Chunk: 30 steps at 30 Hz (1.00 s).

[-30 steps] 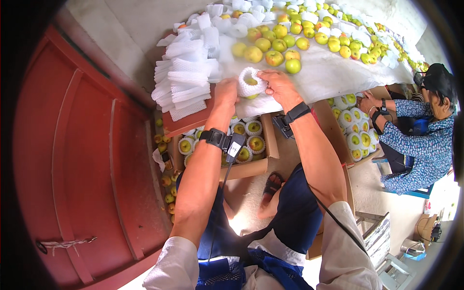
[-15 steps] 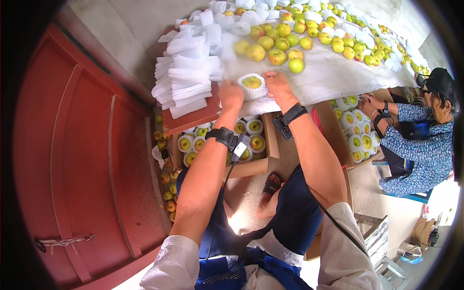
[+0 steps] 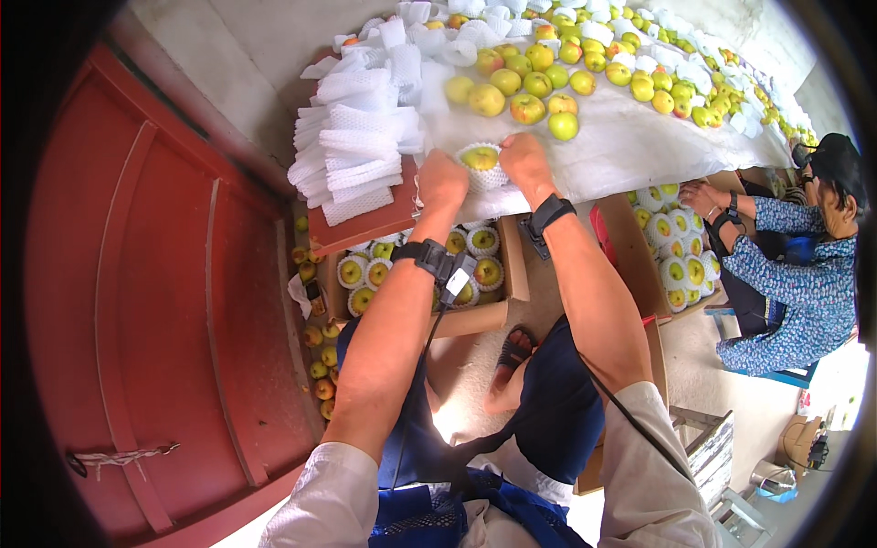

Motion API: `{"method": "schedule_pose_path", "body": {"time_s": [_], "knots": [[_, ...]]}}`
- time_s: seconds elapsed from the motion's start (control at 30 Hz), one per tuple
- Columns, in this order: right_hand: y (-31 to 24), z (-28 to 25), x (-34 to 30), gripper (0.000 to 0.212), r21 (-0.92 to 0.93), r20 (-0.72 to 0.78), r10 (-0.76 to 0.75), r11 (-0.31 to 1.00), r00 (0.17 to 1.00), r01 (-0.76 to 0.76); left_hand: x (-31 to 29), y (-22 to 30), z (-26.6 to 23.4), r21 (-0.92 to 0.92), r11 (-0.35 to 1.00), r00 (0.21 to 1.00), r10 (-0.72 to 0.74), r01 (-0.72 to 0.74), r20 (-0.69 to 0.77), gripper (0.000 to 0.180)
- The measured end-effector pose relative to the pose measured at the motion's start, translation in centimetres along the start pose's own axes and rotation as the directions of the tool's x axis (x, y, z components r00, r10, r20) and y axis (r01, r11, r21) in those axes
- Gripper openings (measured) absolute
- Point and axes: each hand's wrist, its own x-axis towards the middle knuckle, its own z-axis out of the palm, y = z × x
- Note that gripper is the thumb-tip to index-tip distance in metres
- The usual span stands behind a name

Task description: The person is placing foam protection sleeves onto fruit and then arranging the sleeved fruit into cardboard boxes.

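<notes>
At upper centre, the left hand [image 3: 443, 180] and right hand [image 3: 526, 164] pinch the foam net [image 3: 489, 178] from both sides, apple [image 3: 480, 158] inside, near the front edge of the white sheet [image 3: 630, 163]. Bare sheet opens rightward; below sits a carton [image 3: 482, 320].

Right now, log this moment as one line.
apple: in white net, top showing | left hand: at its left side | right hand: at its right side | loose apples: beyond

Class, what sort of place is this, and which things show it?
Probably a small fruit-packing room: loose apples lie on a white-covered table, white foam sleeves are piled beside them, and a cardboard box holds sleeved apples.
</notes>
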Motion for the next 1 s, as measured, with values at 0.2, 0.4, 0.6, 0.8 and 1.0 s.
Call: {"method": "schedule_pose_path", "body": {"time_s": [0.2, 0.4, 0.6, 0.8, 1.0], "knots": [[-0.9, -1.3, -0.8, 0.022, 0.315, 0.172, 0.236, 0.907, 0.957, -0.280, -1.3, 0.3, -0.3, -0.199, 0.980, 1.000, -0.015, 0.013, -0.006, 0.024], [-0.9, -2.2, -1.1, 0.022, 0.490, -0.018, 0.118, 0.866, 0.993, -0.094, -1.4, 0.5, -0.1, -0.388, 0.919, 0.997, 0.063, -0.071, -0.034, 0.028], [-3.2, -4.4, -3.2, 0.022, 0.602, -0.005, 0.098, 0.795, 0.995, -0.075, -3.5, 2.3, -3.7, -0.725, 0.608, 0.937, -0.098, 0.324, 0.336, 0.036], [-4.4, -5.3, -3.9, 0.023, 0.687, -0.044, 0.057, 0.726, 0.997, -0.011, -5.3, 2.5, -5.5, -0.764, 0.595, 0.927, 0.084, 0.248, 0.366, 0.040], [-6.2, -5.9, -4.7, 0.019, 0.772, -0.053, -0.026, 0.633, 0.998, 0.058, -5.3, 2.4, -7.0, -0.837, 0.491, 0.904, 0.202, 0.240, 0.378, 0.040]]}}
